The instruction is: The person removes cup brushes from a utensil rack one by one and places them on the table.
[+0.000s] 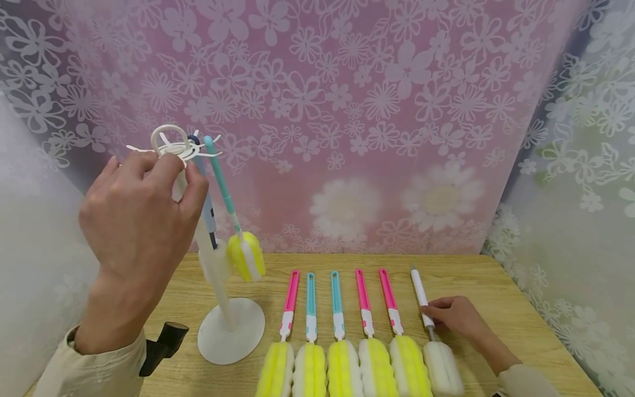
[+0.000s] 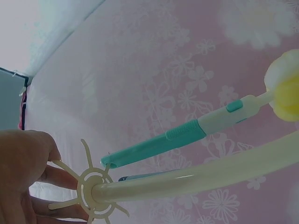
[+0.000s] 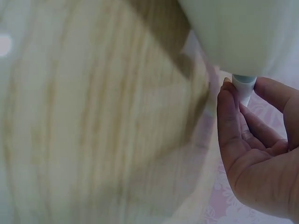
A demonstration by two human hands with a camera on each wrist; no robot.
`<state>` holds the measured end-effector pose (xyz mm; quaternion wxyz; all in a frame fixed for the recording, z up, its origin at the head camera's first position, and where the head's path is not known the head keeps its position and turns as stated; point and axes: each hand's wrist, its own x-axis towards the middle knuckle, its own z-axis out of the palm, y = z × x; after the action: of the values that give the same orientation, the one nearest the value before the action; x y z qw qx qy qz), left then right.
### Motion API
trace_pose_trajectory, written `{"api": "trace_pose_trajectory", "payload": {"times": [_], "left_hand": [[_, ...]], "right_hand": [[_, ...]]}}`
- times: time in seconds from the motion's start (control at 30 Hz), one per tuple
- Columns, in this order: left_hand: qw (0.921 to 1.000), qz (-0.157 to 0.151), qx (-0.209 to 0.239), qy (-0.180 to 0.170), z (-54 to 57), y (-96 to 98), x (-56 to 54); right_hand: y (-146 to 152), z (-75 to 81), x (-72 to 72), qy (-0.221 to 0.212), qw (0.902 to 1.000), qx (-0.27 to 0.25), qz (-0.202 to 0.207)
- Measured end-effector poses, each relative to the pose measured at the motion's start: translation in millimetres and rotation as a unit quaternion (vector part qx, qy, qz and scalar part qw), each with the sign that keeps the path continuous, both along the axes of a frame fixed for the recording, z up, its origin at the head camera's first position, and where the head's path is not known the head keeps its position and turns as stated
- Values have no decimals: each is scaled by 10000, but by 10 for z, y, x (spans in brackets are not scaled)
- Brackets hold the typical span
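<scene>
My left hand holds the top of a white hanging stand, its fingers curled at the hooked ring. From the ring's hooks hang a sponge bottle brush with a teal handle and yellow-and-white head, and a blue-handled brush partly behind the pole. At the right, my right hand pinches the white handle of a sponge brush with a white head. In the right wrist view, thumb and fingertips meet round that handle just beyond the head.
Left of the white brush, several sponge brushes lie in a row on the wooden table, with pink handles or teal handles and yellow-and-white heads. Flowered pink curtain stands behind the table.
</scene>
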<state>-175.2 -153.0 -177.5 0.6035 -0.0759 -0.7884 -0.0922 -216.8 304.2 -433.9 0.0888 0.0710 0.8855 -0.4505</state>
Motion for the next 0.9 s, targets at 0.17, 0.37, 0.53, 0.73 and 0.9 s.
{"api": "trace_pose_trajectory", "payload": {"times": [0.17, 0.37, 0.53, 0.73, 0.9], "left_hand": [[10000, 16, -3, 14, -1, 4, -1], [10000, 31, -1, 26, -7, 2, -2], [10000, 9, 7, -7, -6, 0, 0], [10000, 20, 9, -20, -6, -1, 4], [10000, 28, -9, -2, -7, 2, 3]], "right_hand": [[-29, -39, 20, -3, 10000, 36, -82], [-53, -55, 36, -11, 9998, -86, -175], [-67, -48, 46, -33, 9996, -114, -247], [-68, -57, 52, -27, 9995, -92, -301], [-73, -62, 66, -30, 9993, -189, -333]]}}
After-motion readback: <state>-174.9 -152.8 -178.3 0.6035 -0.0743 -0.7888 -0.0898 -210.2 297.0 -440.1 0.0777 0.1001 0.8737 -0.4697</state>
